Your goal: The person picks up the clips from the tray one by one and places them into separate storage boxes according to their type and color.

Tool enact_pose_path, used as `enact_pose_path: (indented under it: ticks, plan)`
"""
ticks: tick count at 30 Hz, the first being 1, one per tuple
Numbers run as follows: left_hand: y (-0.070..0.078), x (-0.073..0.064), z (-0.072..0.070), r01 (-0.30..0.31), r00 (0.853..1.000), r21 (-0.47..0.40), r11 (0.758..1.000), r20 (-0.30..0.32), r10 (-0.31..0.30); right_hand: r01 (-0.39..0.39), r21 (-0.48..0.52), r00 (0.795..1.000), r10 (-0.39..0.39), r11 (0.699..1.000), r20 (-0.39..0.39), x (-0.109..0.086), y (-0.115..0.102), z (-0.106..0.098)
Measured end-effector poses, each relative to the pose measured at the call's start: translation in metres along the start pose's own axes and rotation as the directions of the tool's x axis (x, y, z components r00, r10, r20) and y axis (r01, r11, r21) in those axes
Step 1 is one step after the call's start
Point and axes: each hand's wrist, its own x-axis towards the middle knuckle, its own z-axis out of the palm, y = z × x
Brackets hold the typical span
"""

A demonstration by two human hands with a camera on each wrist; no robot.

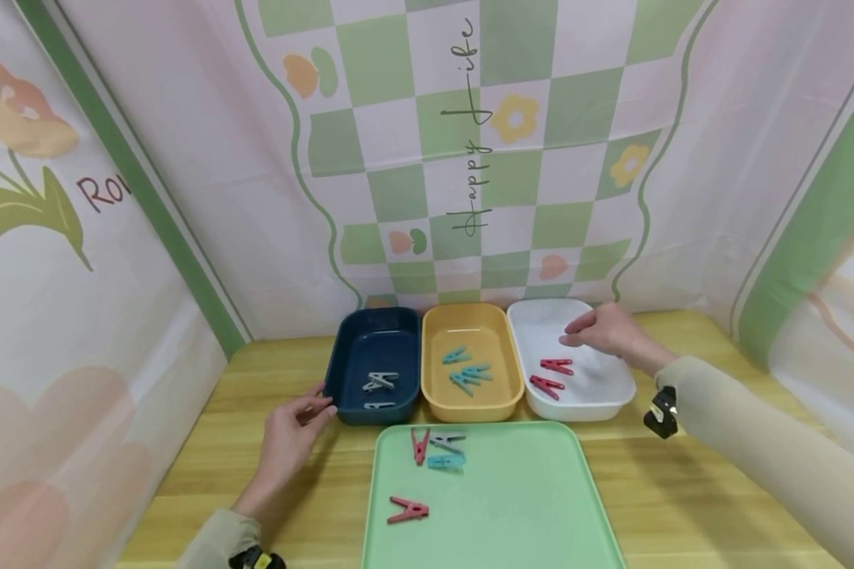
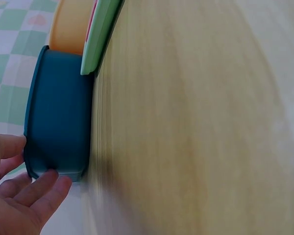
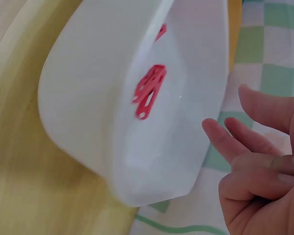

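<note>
My left hand [image 1: 292,438] is at the near left corner of a navy bin [image 1: 339,348], fingertips against its outer wall and thumb by the rim. In the left wrist view, the fingers [image 2: 41,188] lie fairly straight along that wall. Grey clothespins [image 1: 380,381] lie inside this bin. Over the far right part of a white bin [image 1: 534,324] hovers my right hand [image 1: 608,330], thumb and forefinger apart with nothing between them. Two red clothespins [image 1: 546,386] lie on the white bin's floor, below and left of that hand.
Between these bins stands a yellow bin [image 1: 470,318] with several teal clothespins [image 1: 462,381]. In front, a green tray [image 1: 512,506] bears two red clothespins [image 1: 409,510], a grey clothespin [image 1: 447,441] and a blue clothespin [image 1: 445,461]. A patterned cloth [image 1: 384,142] hangs behind the wooden table [image 1: 206,450].
</note>
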Motion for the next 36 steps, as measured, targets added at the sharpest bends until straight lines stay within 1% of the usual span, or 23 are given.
enact_pose_path:
  ticks: [3,6,9,13,17,21,24,27,29,32,35,36]
  plan:
    - [-0.002,0.000,0.000,-0.010,1.000,0.000,1.000,0.000,0.010,0.055,-0.018,0.997,-0.056,0.998,-0.052,-0.011,-0.012,0.000]
    - [-0.003,0.000,0.000,-0.020,1.000,-0.001,1.000,-0.003,0.020,0.121,-0.046,0.989,-0.125,0.992,-0.077,-0.025,-0.026,0.002]
    - [-0.003,0.000,0.000,-0.020,1.000,0.000,1.000,-0.008,0.020,0.168,-0.058,0.980,-0.173,0.984,-0.100,-0.039,-0.039,0.008]
    - [-0.003,-0.001,-0.001,-0.022,1.000,-0.004,1.000,-0.011,0.022,0.212,-0.035,0.964,-0.215,0.977,-0.155,-0.057,-0.052,0.021]
    - [-0.003,-0.001,-0.001,-0.020,1.000,-0.008,1.000,-0.002,0.020,0.274,-0.019,0.940,-0.272,0.961,-0.204,-0.076,-0.064,0.037]
    - [-0.002,-0.001,0.000,-0.012,1.000,-0.010,1.000,0.005,0.012,0.339,-0.006,0.920,-0.333,0.941,-0.206,-0.090,-0.073,0.054]
    - [-0.002,-0.001,0.000,-0.009,1.000,-0.011,1.000,0.002,0.009,0.366,0.000,0.915,-0.360,0.931,-0.179,-0.097,-0.077,0.067]
    - [-0.002,0.000,0.000,-0.002,1.000,-0.012,1.000,0.002,0.002,0.370,0.004,0.922,-0.367,0.929,-0.128,-0.102,-0.079,0.081]
    - [-0.002,0.000,0.000,0.001,1.000,-0.014,1.000,0.002,-0.001,0.368,0.011,0.927,-0.366,0.930,-0.081,-0.104,-0.080,0.089]
    - [-0.003,0.000,0.000,-0.008,1.000,-0.015,1.000,0.001,0.008,0.359,0.007,0.933,-0.359,0.933,-0.016,-0.104,-0.083,0.102]
    - [-0.002,0.000,0.000,-0.015,1.000,-0.014,1.000,-0.004,0.015,0.354,-0.015,0.935,-0.353,0.935,0.040,-0.101,-0.086,0.114]
    - [-0.002,0.000,0.000,-0.016,1.000,-0.014,1.000,-0.005,0.016,0.360,-0.029,0.932,-0.359,0.932,0.054,-0.099,-0.087,0.117]
